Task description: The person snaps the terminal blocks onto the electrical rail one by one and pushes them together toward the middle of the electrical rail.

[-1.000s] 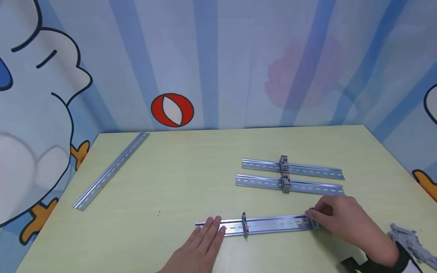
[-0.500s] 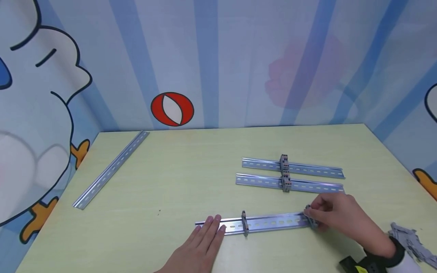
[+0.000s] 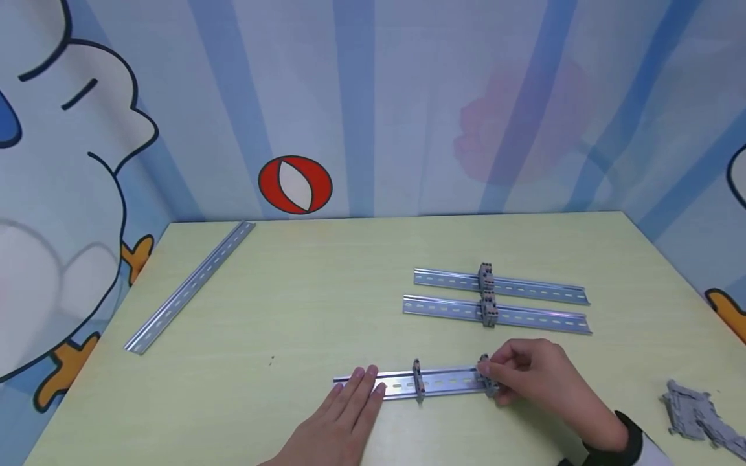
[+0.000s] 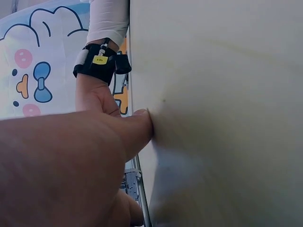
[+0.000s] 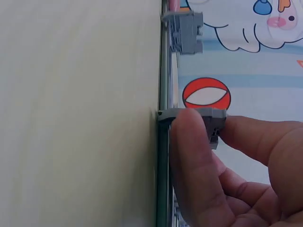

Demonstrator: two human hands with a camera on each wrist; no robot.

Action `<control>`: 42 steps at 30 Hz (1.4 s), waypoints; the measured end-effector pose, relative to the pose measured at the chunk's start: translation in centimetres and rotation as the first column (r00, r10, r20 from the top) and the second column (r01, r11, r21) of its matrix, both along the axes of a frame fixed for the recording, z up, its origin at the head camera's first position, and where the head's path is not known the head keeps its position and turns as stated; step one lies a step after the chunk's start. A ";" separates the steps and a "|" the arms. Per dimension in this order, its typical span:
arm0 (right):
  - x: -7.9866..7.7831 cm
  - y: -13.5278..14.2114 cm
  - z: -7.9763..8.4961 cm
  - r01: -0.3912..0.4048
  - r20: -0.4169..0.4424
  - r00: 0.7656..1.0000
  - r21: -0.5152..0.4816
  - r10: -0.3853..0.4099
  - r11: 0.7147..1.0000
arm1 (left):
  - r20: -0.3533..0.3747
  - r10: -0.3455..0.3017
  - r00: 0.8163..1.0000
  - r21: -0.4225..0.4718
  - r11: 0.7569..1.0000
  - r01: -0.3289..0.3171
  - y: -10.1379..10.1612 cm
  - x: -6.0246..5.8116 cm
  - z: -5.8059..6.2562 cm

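A slotted metal DIN rail point(image 3: 451, 382) lies near the front of the table. My left hand point(image 3: 340, 421) rests flat over its left end, fingers straight. One thin grey terminal block point(image 3: 418, 380) stands across the rail, just right of those fingers. Further right, my right hand point(image 3: 542, 378) pinches another grey terminal block point(image 3: 490, 387) between thumb and fingers, at the rail. In the right wrist view this pinched terminal block point(image 5: 215, 116) sits against the rail, apart from the other one. The rail's right part is hidden behind my right hand.
Behind the front rail lie two more DIN rails point(image 3: 542, 318), each carrying grey terminal blocks point(image 3: 488, 309). A bare DIN rail point(image 3: 189, 288) lies slanted at the left. Several joined grey pieces point(image 3: 693, 411) lie at the right edge. A printed backdrop point(image 3: 396, 116) rises behind the table.
My right hand has moved left along the rail with the pinched terminal block, closer to the standing one. The left hand has stayed in place.
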State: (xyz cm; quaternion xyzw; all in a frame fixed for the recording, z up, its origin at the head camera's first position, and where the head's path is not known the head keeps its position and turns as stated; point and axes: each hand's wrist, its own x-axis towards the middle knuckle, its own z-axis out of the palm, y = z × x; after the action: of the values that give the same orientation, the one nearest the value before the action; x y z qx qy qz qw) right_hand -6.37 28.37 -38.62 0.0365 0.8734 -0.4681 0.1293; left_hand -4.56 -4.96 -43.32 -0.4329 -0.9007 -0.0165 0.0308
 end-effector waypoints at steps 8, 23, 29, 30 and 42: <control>0.4 -1.5 -0.3 -0.038 -0.041 0.999 -0.064 0.035 0.997 | -0.013 -0.001 1.000 0.000 1.000 0.001 0.0 0.0 -0.1; 0.7 -4.4 -1.2 -0.119 -0.026 0.993 -0.248 0.116 0.962 | 0.075 0.011 0.997 -0.021 1.000 -0.010 -0.1 0.0 0.5; 0.9 -5.1 -1.3 -0.120 -0.004 0.992 -0.286 0.124 0.951 | 0.079 0.010 0.997 -0.019 1.000 -0.009 0.0 0.1 0.6; 0.9 -5.2 -1.3 -0.122 -0.001 0.992 -0.290 0.128 0.949 | 0.071 0.009 0.997 -0.018 1.000 -0.007 0.0 0.1 0.6; 1.4 -5.6 -1.2 -0.190 -0.026 0.981 -0.282 0.190 0.941 | 0.040 0.007 0.999 -0.028 1.000 -0.006 0.1 0.0 0.5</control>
State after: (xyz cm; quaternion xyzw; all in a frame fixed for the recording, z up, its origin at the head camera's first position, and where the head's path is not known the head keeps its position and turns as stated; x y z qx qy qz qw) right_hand -5.02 22.72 -39.81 -0.0663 0.7968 -0.5733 0.1786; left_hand -4.57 -4.84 -42.79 -0.4299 -0.9027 -0.0124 0.0066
